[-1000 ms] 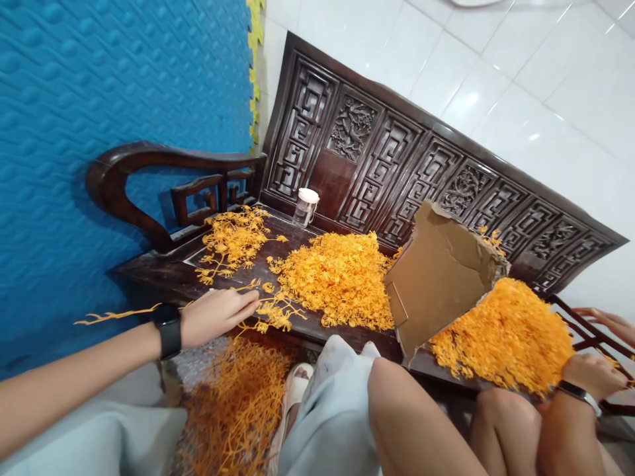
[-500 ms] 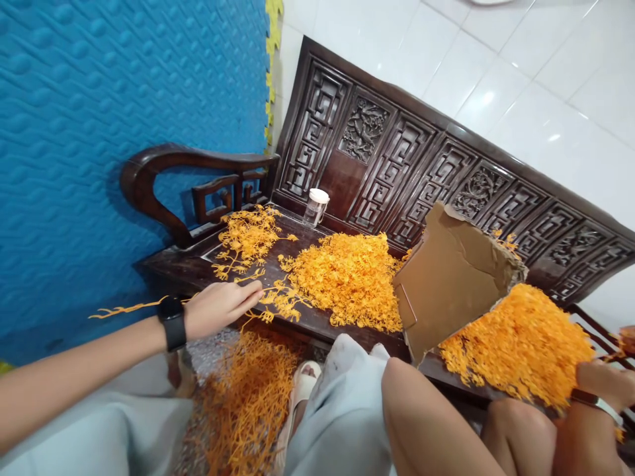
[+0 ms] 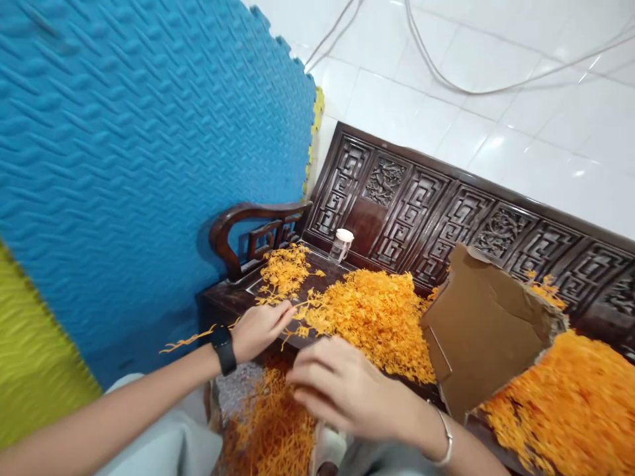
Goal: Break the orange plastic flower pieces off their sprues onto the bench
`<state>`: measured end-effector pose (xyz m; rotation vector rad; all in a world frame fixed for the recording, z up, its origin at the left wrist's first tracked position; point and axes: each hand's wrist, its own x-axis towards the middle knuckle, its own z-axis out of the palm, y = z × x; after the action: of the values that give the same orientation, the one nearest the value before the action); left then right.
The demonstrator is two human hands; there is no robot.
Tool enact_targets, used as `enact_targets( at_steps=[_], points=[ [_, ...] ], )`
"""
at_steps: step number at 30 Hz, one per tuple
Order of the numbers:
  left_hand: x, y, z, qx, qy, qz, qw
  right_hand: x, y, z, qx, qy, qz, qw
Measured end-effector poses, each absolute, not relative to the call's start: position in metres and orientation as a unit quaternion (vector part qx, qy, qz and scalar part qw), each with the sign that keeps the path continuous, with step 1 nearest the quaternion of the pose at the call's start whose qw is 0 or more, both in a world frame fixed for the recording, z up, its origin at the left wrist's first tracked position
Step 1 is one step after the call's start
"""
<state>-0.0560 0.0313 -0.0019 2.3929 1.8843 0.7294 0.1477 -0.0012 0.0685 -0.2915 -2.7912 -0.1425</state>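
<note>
My left hand, with a black watch on its wrist, pinches a thin orange branched stem. The stem's tail sticks out behind the wrist, and its frilly end shows past the fingertips, above the dark bench. My right hand, wearing a thin bracelet, is just right of the left one and lower. Its fingers are loosely curved and apart, slightly blurred, with nothing visible in them. Beyond both hands lies a large heap of small orange frilly pieces.
A smaller orange pile and a lidded clear cup are on the carved wooden bench. A cardboard piece stands between two heaps, the other heap at right. Bare orange stems fill the space below. Blue mat at left.
My right hand has come into view beside the left hand. The view has shifted, so the bench appears lower and further right. The co-worker's hand at right is out of view.
</note>
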Motion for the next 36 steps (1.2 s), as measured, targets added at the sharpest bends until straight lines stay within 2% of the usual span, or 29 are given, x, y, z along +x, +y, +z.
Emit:
enact_targets(
  at_steps=[4, 9, 12, 14, 19, 22, 27, 36],
  points=[
    [-0.055, 0.020, 0.001, 0.779, 0.580, 0.237, 0.019, 0.126, 0.034, 0.041, -0.140, -0.948, -0.145, 0.245],
    [-0.054, 0.009, 0.003, 0.794, 0.561, 0.232, 0.035, 0.116, 0.055, 0.019, -0.113, -0.936, -0.250, 0.220],
    [-0.054, 0.008, 0.004, 0.799, 0.548, 0.241, 0.049, 0.118, 0.052, 0.023, -0.109, -0.936, -0.238, 0.235],
    [-0.055, 0.008, 0.005, 0.801, 0.540, 0.250, 0.062, 0.122, 0.050, 0.027, -0.134, -0.940, -0.133, 0.283],
    [-0.055, 0.008, 0.009, 0.795, 0.522, 0.283, 0.118, 0.130, 0.057, 0.034, -0.281, -0.796, 0.300, 0.444],
    [-0.048, 0.008, 0.013, 0.790, 0.511, 0.304, 0.148, 0.129, 0.071, 0.036, -0.361, -0.674, 0.419, 0.490],
    [-0.028, 0.013, 0.019, 0.744, 0.495, 0.396, 0.212, 0.114, 0.101, 0.044, -0.460, -0.631, 0.321, 0.536],
    [-0.002, 0.047, 0.010, 0.655, 0.542, 0.491, 0.191, 0.079, 0.168, 0.059, -0.558, -0.623, 0.163, 0.524]
  ],
)
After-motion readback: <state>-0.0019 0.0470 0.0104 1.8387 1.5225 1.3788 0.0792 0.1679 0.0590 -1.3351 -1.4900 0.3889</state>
